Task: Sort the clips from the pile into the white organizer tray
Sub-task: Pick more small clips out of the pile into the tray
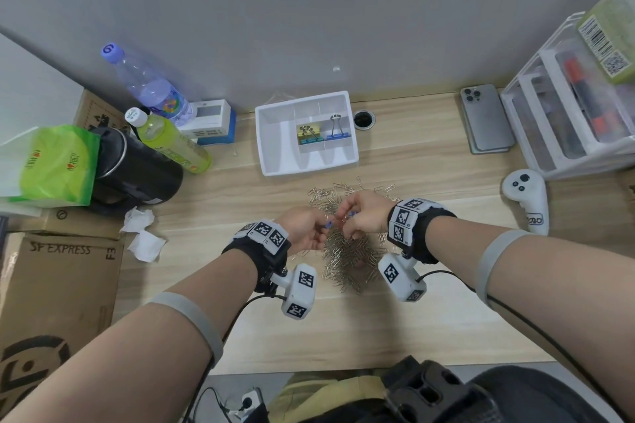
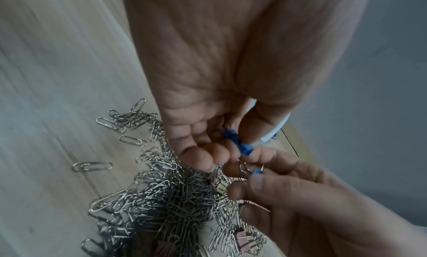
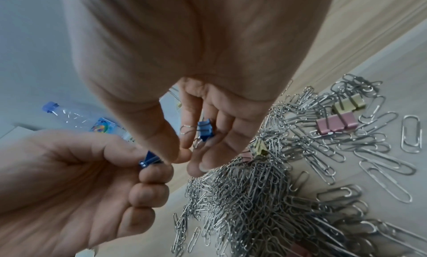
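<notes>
A pile of silver paper clips lies mid-table, with pink and yellow binder clips mixed in. Both hands hover just above it, fingertips almost touching. My left hand pinches a small blue binder clip between thumb and fingers. My right hand holds a second blue binder clip against its curled fingers. The white organizer tray stands behind the pile. One compartment holds yellow binder clips and its neighbour a blue one.
Left of the tray stand a water bottle, a green bottle, a black pot and crumpled tissues. A phone, clear drawers and a white controller sit right. Cardboard boxes flank the left edge.
</notes>
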A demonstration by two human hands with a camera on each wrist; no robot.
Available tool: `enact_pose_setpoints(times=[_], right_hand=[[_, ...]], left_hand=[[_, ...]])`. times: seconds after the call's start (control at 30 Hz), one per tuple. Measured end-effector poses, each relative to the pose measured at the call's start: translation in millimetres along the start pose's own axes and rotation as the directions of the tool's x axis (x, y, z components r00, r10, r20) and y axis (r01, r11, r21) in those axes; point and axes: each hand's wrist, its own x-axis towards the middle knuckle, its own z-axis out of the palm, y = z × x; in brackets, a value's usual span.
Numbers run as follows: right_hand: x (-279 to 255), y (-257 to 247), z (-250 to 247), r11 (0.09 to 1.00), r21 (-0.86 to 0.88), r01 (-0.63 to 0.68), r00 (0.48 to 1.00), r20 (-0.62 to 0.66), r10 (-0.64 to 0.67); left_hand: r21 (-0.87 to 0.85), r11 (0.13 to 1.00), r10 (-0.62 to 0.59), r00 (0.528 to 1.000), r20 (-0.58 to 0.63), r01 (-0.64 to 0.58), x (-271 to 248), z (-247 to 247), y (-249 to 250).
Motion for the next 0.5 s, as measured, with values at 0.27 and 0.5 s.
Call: enact_pose_setpoints(times=[0.27,0.5], right_hand=[[7.4,-2.2,-2.7,0.986,0.164,-0.016,0.995,0.096,0.0],[5.2,0.5,-8.0,0.991,0.13,-0.039,0.999,0.04,0.034]], left_hand=[[0.17,0.981,0.084,0.994,0.076,-0.096,-4.6,-0.3,7.2],[0.202,0.975,0.088,0.996,0.028,-0.092,8.9,10.6,7.0]])
